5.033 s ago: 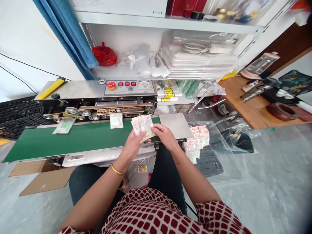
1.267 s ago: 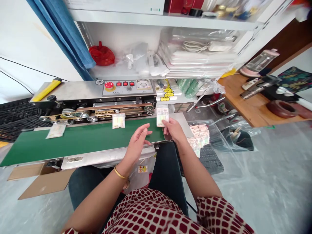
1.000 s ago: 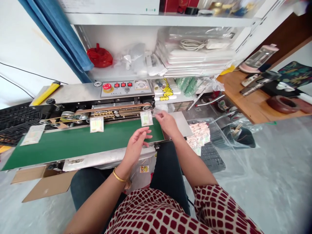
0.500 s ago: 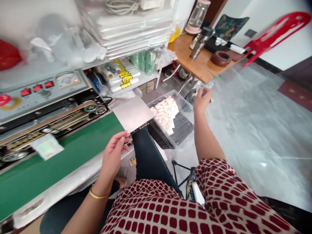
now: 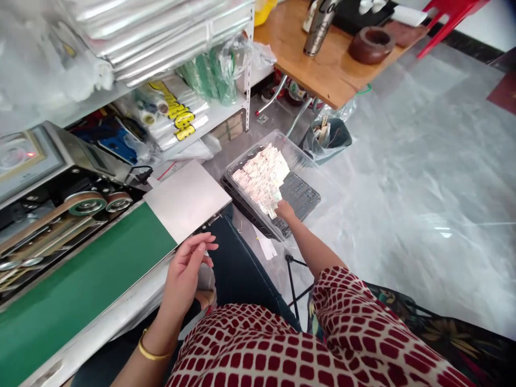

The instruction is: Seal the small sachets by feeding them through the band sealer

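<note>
My left hand [image 5: 191, 263] hovers by the near edge of a bare metal plate [image 5: 189, 196] at the end of the green conveyor belt [image 5: 92, 290]. Its fingers are loosely stretched out, with nothing in them. My right hand [image 5: 284, 210] reaches into a clear plastic tub [image 5: 292, 148] on the floor. Its fingers are drawn together at the near edge of a pile of small white and pinkish packets [image 5: 260, 172]; their tips are partly hidden, and I cannot make out what they hold. A black crate-like tray [image 5: 302, 196] shows at the tub's bottom.
The belt machine with rollers [image 5: 86, 204] stands on the left, below shelves of plastic film [image 5: 161, 32] and bags. Past the tub are a lined waste bin [image 5: 328, 140] and a wooden table [image 5: 298, 75]. A folding chair's patterned fabric [image 5: 443, 328] lies behind my right side.
My right hand has moved from over the waste bin to the packets in the tub. My left hand has come off the metal plate's edge. The view has turned down and right.
</note>
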Available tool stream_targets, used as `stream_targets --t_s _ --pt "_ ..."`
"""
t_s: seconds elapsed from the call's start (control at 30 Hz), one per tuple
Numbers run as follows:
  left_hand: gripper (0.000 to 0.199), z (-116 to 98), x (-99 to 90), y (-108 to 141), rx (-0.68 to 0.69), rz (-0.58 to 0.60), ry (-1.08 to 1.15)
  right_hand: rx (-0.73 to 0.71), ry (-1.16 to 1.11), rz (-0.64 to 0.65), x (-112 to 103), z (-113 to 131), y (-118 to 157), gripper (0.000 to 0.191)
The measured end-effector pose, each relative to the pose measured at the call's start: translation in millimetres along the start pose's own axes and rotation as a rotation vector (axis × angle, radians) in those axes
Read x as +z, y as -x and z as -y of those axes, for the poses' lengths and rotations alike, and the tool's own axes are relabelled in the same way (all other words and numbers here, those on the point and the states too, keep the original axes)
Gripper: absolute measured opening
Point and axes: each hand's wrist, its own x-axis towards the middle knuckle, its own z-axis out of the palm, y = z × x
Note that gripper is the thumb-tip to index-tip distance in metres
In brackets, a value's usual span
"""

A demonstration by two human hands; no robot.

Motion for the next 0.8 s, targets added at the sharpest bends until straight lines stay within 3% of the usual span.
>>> stream_targets --t_s 0.17,0.33,0.5,0.8 --pt "0.024 -0.3 14.4 -5.0 -0.01 0.054 -0.03 -0.128 -0.062 0.012 3.3 3.8 1.1 0.02" --pt "0.024 1.5 19.0 -6.7 -0.032 0.064 -0.073 -0.169 -0.1 -0.081 7.3 19.6 -0.4 0.032" --pt "0.024 6.2 18.0 -3.6 -0.069 0.078 -0.119 -0.183 -0.078 -0.037 11.9 23.4 -5.6 0.057" --pt "0.025 4.9 22.4 -2.2 -0.087 0.087 -0.139 -0.292 -0.045 -0.054 13.4 22.2 -6.9 0.066"
